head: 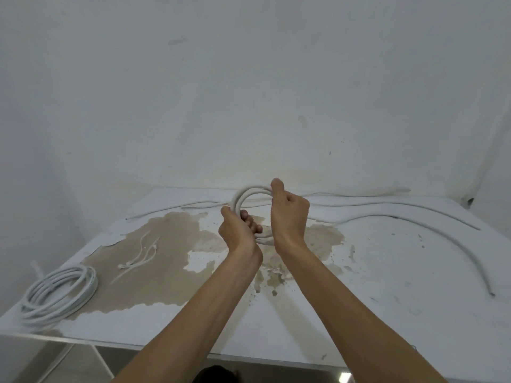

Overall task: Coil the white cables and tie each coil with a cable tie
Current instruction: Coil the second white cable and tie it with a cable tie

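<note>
A small coil of white cable (pixel 246 195) is held upright above the middle of the table. My left hand (pixel 237 230) grips its left and lower side. My right hand (pixel 289 214) grips its right side, thumb up on the top loop. The loose run of this cable (pixel 387 210) trails away to the right along the table's back. Another loose white cable (pixel 470 252) curves down the right side. A finished larger coil (pixel 59 294) lies at the front left corner. Several white cable ties (pixel 141 258) lie left of centre.
The white table (pixel 373 286) has a big brown patch of worn paint in its middle. A thin cable end (pixel 177 208) lies at the back left. A white wall stands right behind the table. The table's front edge runs across the bottom.
</note>
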Available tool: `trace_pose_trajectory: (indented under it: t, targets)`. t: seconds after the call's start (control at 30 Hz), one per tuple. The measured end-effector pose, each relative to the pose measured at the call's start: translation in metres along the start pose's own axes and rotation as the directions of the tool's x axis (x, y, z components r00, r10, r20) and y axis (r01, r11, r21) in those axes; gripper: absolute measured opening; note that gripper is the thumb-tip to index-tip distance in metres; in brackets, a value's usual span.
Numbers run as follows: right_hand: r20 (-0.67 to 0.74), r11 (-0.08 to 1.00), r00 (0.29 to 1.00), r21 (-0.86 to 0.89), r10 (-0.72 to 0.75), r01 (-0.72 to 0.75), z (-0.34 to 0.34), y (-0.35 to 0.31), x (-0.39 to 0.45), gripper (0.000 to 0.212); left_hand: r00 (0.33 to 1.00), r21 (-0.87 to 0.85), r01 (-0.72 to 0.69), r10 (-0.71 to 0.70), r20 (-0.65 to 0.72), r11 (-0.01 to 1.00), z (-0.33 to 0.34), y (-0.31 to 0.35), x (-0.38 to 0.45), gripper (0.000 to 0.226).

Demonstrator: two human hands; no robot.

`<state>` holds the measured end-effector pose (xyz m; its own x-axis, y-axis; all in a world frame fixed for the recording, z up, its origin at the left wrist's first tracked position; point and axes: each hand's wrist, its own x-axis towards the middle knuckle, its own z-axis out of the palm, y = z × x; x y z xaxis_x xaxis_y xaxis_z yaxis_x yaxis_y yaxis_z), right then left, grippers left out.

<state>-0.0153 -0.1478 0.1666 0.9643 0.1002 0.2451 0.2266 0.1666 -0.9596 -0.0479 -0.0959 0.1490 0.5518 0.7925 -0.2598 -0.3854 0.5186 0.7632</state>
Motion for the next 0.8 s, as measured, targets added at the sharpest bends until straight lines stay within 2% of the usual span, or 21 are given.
trace_pose_trajectory:
  t: [0.1, 0.2, 0.27, 0.33, 0.43, 0.53, 0.63, 0.7, 0.8]
  targets:
    - [-0.010, 0.999, 1.000, -0.024, -0.026, 0.026, -0.006, 0.000, 0.005, 0.060, 0.995, 0.082, -0.064, 0.057, 0.083, 0.995, -0.005, 0.003, 0.008, 0.041]
    - [-0.046, 1.000, 0.999, 0.026, 0.004, -0.003, -0.009, 0.000, 0.007, 0.057, 0.967, 0.167, -0.076, 0.032, 0.252, 0.983, -0.006, 0.011, 0.013, 0.047]
    - [-0.113, 0.994, 0.991, 0.096, 0.064, -0.053, -0.009, -0.002, 0.008, 0.053, 0.934, 0.154, -0.042, -0.016, 0.357, 0.987, -0.003, 0.014, 0.013, 0.046]
    - [-0.167, 0.975, 0.972, 0.180, 0.164, -0.133, -0.008, -0.003, 0.009, 0.046, 0.922, 0.105, -0.030, -0.013, 0.387, 0.994, 0.000, 0.011, 0.011, 0.041]
    - [-0.154, 0.919, 0.938, 0.300, 0.312, -0.256, -0.003, -0.001, 0.005, 0.036, 0.956, 0.054, -0.040, 0.023, 0.291, 0.998, 0.007, 0.001, 0.005, 0.041]
    - [-0.063, 0.851, 0.903, 0.367, 0.425, -0.375, -0.004, 0.007, 0.003, 0.036, 0.982, 0.040, 0.017, -0.024, 0.189, 0.999, 0.010, 0.002, 0.004, 0.043]
    - [0.073, 0.860, 0.916, 0.321, 0.395, -0.397, -0.012, 0.014, 0.005, 0.039, 0.990, 0.056, 0.047, -0.054, 0.131, 0.997, 0.010, 0.009, 0.006, 0.044]
    - [0.143, 0.890, 0.928, 0.265, 0.344, -0.371, -0.013, 0.015, 0.002, 0.041, 0.993, -0.005, 0.096, -0.095, 0.066, 0.995, 0.008, 0.011, 0.007, 0.047]
    - [0.141, 0.933, 0.963, 0.247, 0.232, -0.261, -0.007, 0.016, -0.009, 0.049, 0.982, -0.127, 0.185, -0.189, -0.018, 0.975, 0.008, 0.010, 0.006, 0.045]
